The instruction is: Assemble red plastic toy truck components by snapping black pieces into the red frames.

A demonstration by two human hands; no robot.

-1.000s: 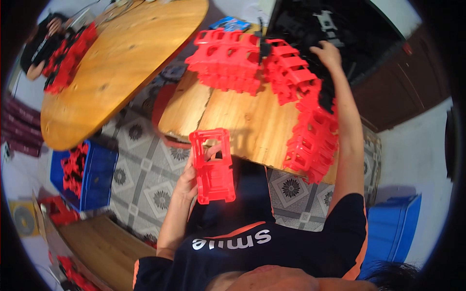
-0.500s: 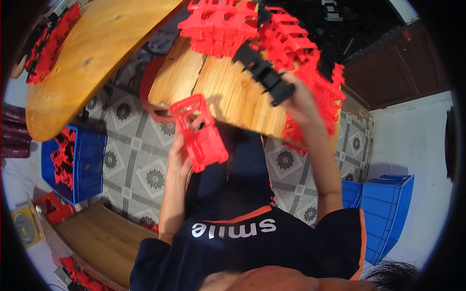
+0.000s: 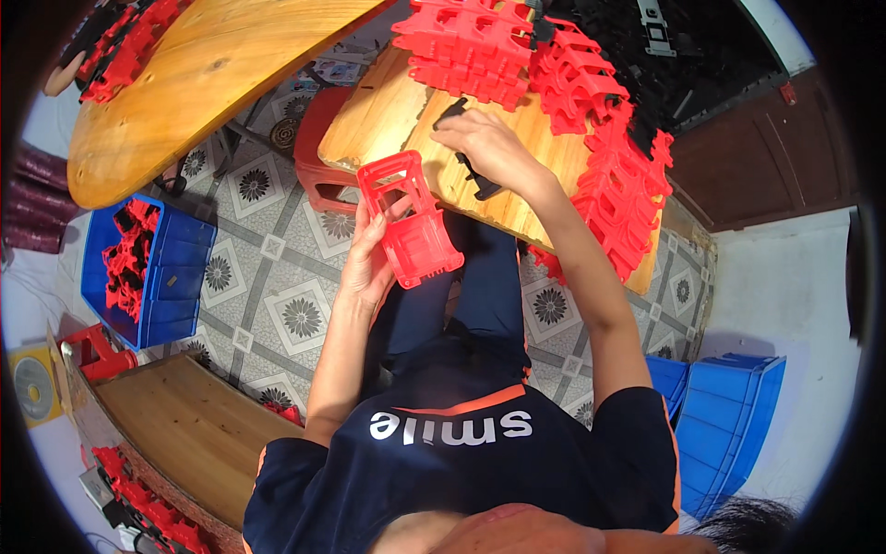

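Note:
My left hand (image 3: pixel 367 258) is closed around the lower side of a red plastic frame (image 3: pixel 425 245). The frame is a long moulded shell with an open window at its far half and a more solid near half. It is tilted, off the near left edge of the wooden table. Just to the right, my right hand (image 3: pixel 491 146) is closed over a black plastic part (image 3: pixel 482 182), palm down. Only the two ends of that ridged part show past my hand; the middle is hidden. A small gap separates it from the red frame.
Red frames are stacked along the far and right sides of the wooden table (image 3: pixel 377 120). A second wooden tabletop (image 3: pixel 231 78) lies to the left, with a person's hand (image 3: pixel 63 76) beyond. Blue crates (image 3: pixel 171 277) (image 3: pixel 729 406) stand on both sides. A dark bin of black parts (image 3: pixel 701 55) sits far right.
My right hand has turned over and brought the black part left, closer to the red frame. My left hand still holds the red frame, now slightly right and higher in view.

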